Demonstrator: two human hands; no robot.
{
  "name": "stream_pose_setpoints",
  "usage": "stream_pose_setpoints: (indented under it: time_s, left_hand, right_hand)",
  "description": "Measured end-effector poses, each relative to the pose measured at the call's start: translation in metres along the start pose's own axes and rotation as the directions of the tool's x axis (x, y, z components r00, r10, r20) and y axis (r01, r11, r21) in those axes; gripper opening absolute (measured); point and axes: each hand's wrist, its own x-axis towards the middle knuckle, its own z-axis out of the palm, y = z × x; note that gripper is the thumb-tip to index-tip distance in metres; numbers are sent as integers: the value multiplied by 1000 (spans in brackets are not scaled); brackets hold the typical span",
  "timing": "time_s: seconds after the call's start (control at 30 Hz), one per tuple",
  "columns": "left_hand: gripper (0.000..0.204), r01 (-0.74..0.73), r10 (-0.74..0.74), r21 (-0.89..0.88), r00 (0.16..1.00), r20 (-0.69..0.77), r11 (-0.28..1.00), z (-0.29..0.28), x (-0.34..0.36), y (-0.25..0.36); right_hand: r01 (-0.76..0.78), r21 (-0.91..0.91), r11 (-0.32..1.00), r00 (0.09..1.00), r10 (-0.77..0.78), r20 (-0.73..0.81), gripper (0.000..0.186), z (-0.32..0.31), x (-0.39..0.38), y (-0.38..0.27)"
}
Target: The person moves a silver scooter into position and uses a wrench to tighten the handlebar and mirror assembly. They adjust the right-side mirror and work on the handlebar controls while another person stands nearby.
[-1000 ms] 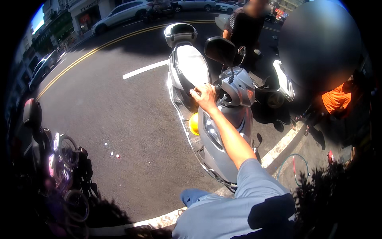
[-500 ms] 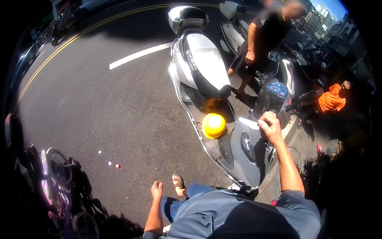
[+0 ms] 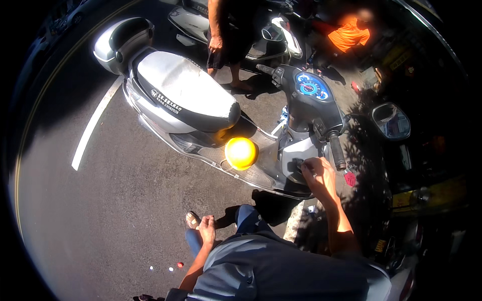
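A silver and grey scooter (image 3: 175, 123) stands in front of me. My right hand (image 3: 320, 176) is at its front panel (image 3: 303, 148), below the handlebar grip (image 3: 337, 150). Its fingers are bent and pressed together; what they hold, if anything, is hidden. My left hand (image 3: 207, 231) hangs by my left leg, fingers curled in and touching nothing on the scooter. On the footboard (image 3: 266, 146), just before the seat (image 3: 183, 85), rests a round yellow helmet (image 3: 240, 153). The blue dial panel (image 3: 312, 86) faces up between the handlebars.
Beyond the seat stands a person in dark clothes (image 3: 216, 45). Another person in an orange shirt (image 3: 349, 35) is farther right, near other parked scooters (image 3: 188, 20). A mirror (image 3: 391, 122) juts out at right. Small white and red bits (image 3: 180, 264) lie on the asphalt.
My view has swung to the right and closer to the scooter. My right hand has gone from beside the handlebar to the front panel. My left hand stays low at my side.
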Motion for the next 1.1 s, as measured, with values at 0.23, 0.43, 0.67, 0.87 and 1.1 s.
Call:
stream_pose_setpoints:
  time_s: [0.23, 0.43, 0.67, 0.87, 1.1]
  left_hand:
    - [17, -52, 12, 128, 955, 295, 990, -50, 70, -4]
    - [12, 222, -203, 22, 843, 498, 975, -9, 144, 82]
    - [20, -247, -36, 212, 569, 821, 945, 158, 247, 228]
    - [34, -626, 204, -48, 181, 962, 779, 329, 270, 272]
    - [28, -900, 305, -78, 63, 950, 430, 414, 245, 196]
  right_hand:
    - [-73, -29, 997, 994, 71, -80, 12, 7, 35, -26]
    - [-415, -490, 767, 910, 342, -236, 40, -19, 77, 19]
    - [-652, -421, 630, 756, 581, -301, 60, -3, 101, 24]
    - [-766, -531, 363, 529, 824, -200, 94, -12, 123, 47]
    - [-818, -509, 267, 397, 903, -165, 106, -9, 133, 47]
